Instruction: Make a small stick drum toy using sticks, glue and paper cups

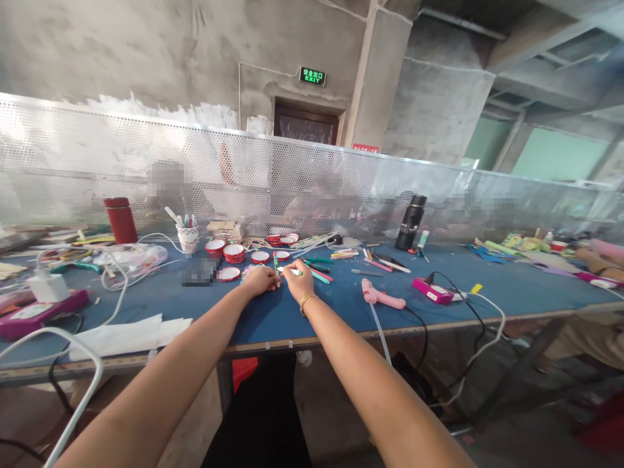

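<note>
My right hand [299, 281] is closed around a white marker with green on it [291, 271], its tip pointing left. Close beside it, my left hand [263, 281] pinches a thin upright craft stick [275, 261] coloured green and yellowish. The marker's tip is by the stick; whether they touch is too small to tell. Just behind my hands lie round red-rimmed white discs [260, 257], some stacked. Right of my right hand are several coloured markers [322, 275] and dark-green-handled pliers [318, 264].
A pink glue gun [383, 296] lies right, its cord over the table edge. Magenta power strips [433, 291] sit at both sides. A red bottle [120, 221], a paper cup of pens [188, 238] and a black bottle [410, 222] stand along the perforated metal screen [273, 175].
</note>
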`<state>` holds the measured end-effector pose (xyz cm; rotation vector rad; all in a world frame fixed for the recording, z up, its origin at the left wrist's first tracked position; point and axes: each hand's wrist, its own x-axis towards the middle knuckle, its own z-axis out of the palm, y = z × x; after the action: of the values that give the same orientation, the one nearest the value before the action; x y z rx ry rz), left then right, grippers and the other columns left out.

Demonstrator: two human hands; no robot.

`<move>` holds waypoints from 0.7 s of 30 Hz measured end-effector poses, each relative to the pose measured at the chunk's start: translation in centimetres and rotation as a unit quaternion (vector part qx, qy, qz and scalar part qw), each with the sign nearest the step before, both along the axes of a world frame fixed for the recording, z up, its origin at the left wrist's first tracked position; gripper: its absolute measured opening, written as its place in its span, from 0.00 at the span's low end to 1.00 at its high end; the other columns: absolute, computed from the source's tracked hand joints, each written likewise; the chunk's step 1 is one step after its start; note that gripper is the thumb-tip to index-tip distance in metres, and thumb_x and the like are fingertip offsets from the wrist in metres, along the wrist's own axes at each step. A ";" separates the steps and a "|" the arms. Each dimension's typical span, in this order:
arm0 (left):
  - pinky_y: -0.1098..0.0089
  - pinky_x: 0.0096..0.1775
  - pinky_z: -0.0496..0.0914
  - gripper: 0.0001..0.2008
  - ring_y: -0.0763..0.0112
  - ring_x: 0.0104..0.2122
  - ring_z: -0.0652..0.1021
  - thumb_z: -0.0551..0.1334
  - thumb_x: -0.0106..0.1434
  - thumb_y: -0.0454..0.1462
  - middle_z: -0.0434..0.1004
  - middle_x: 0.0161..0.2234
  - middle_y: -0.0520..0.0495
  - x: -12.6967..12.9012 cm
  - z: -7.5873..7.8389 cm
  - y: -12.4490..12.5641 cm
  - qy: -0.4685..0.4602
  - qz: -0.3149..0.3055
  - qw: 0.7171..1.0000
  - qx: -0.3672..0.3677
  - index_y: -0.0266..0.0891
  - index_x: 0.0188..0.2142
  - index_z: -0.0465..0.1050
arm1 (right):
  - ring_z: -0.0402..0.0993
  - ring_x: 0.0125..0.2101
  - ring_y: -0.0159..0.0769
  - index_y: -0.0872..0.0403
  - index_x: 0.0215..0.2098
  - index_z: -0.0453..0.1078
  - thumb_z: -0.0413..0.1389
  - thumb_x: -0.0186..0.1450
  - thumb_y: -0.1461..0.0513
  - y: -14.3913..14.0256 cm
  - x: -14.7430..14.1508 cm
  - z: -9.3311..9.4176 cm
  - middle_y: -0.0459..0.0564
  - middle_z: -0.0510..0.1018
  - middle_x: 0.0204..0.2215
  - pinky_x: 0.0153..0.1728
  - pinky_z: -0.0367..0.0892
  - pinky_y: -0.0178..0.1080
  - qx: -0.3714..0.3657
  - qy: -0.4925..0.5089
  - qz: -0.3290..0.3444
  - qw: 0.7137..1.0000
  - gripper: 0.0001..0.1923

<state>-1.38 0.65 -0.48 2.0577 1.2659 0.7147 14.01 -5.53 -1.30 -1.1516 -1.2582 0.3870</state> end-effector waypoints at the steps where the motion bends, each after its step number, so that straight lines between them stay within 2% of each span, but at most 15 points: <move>1: 0.75 0.29 0.69 0.12 0.72 0.24 0.78 0.64 0.64 0.44 0.79 0.23 0.52 0.0 -0.1 0.1 0.001 -0.001 1.000 0.000 0.41 0.26 0.78 | 0.76 0.36 0.41 0.48 0.24 0.69 0.56 0.58 0.57 0.0 0.0 0.0 0.44 0.80 0.28 0.45 0.68 0.40 -0.002 -0.001 -0.007 1.000 0.06; 4: 0.75 0.30 0.69 0.12 0.72 0.25 0.78 0.64 0.63 0.44 0.79 0.23 0.52 0.0 -0.2 0.3 0.002 -0.009 1.000 0.000 0.41 0.26 0.78 | 0.76 0.36 0.40 0.48 0.24 0.69 0.56 0.58 0.57 -0.1 0.0 0.1 0.44 0.80 0.28 0.45 0.68 0.39 0.001 0.001 -0.016 1.000 0.07; 9: 0.74 0.30 0.69 0.13 0.71 0.25 0.78 0.64 0.63 0.45 0.79 0.23 0.51 -0.1 -0.2 0.4 0.003 -0.010 1.000 0.006 0.42 0.26 0.78 | 0.76 0.36 0.40 0.48 0.24 0.69 0.55 0.58 0.57 0.0 0.0 0.0 0.44 0.80 0.28 0.44 0.68 0.39 0.003 0.000 0.009 1.000 0.06; 14: 0.74 0.31 0.70 0.12 0.70 0.26 0.79 0.65 0.62 0.45 0.79 0.24 0.51 -0.1 -0.3 0.5 0.002 -0.010 1.000 0.000 0.42 0.26 0.79 | 0.76 0.36 0.41 0.48 0.24 0.69 0.55 0.58 0.57 -0.1 0.1 0.1 0.44 0.80 0.29 0.45 0.68 0.39 -0.002 0.005 -0.018 1.000 0.07; 18: 0.73 0.31 0.70 0.13 0.70 0.25 0.78 0.64 0.62 0.46 0.79 0.23 0.51 -0.1 -0.5 0.7 -0.005 -0.010 1.000 0.000 0.42 0.26 0.78 | 0.76 0.36 0.40 0.48 0.24 0.68 0.55 0.58 0.57 -0.1 0.0 0.1 0.43 0.80 0.28 0.44 0.68 0.39 0.011 0.001 0.006 1.000 0.06; 21: 0.74 0.30 0.69 0.14 0.70 0.25 0.78 0.64 0.62 0.46 0.79 0.23 0.51 -0.1 -0.5 0.7 0.001 -0.007 1.000 0.004 0.42 0.26 0.78 | 0.76 0.35 0.40 0.48 0.24 0.68 0.56 0.58 0.57 -0.1 0.0 0.1 0.43 0.80 0.28 0.44 0.68 0.39 -0.002 -0.010 -0.002 1.000 0.06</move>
<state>-1.44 1.35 -1.03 2.0714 1.2504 0.7137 14.01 -5.64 -1.23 -1.1631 -1.2735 0.3752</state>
